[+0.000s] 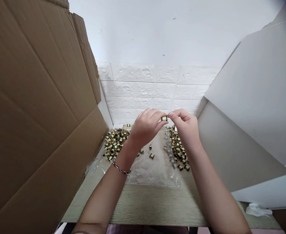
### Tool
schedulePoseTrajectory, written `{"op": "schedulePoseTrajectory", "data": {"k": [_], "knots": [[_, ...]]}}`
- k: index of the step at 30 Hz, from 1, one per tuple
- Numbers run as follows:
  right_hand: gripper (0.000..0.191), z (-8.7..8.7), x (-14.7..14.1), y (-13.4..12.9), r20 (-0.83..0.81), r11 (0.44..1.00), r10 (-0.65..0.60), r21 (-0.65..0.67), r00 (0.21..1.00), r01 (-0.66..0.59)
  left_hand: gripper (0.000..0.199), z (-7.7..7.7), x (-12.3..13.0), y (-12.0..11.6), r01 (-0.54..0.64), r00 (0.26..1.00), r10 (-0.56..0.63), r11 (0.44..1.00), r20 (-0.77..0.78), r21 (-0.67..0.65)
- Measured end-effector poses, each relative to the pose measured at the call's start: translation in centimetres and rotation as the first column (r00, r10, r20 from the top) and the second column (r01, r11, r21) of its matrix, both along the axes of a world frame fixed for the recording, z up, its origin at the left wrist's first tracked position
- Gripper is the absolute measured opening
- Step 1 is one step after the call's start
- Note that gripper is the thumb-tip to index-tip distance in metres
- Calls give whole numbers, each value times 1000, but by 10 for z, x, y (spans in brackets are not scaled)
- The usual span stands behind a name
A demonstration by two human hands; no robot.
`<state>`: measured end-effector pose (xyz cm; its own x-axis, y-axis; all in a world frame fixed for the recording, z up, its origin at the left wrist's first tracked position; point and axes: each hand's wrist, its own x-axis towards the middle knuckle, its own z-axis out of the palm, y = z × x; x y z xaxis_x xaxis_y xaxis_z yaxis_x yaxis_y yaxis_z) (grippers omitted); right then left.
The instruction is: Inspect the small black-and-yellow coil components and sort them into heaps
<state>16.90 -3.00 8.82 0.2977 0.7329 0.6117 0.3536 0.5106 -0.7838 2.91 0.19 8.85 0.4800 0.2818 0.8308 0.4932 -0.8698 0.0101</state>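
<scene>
I'm watching both hands pinching a small yellow-taped coil [163, 118] in the air, above the far part of a plastic sheet [155, 170]. Its long axis is running left to right, straight between the hands. The left hand [145, 127] is closing on its left end, the right hand [183, 124] is pinching its right end, and neither is nearer. Loose coil heaps [115, 143] [177, 148] are lying left and right below.

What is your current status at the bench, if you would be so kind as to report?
Left hand and right hand pinching one small yellow-taped coil at fingertips. More coils heaped on plastic sheeting. Nothing between hands and coil.
</scene>
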Motion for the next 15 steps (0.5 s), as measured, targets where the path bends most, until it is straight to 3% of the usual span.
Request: {"op": "schedulePoseTrajectory", "data": {"k": [10,15], "knots": [[15,-4,-1,3,185,985,-149,112,971,130,16,2,-2,-1,-77,993,70,994,-92,-78],[17,-8,-4,7,356,956,-288,154,889,248,17,1,-3,1,-121,979,97,985,-180,-124]]}}
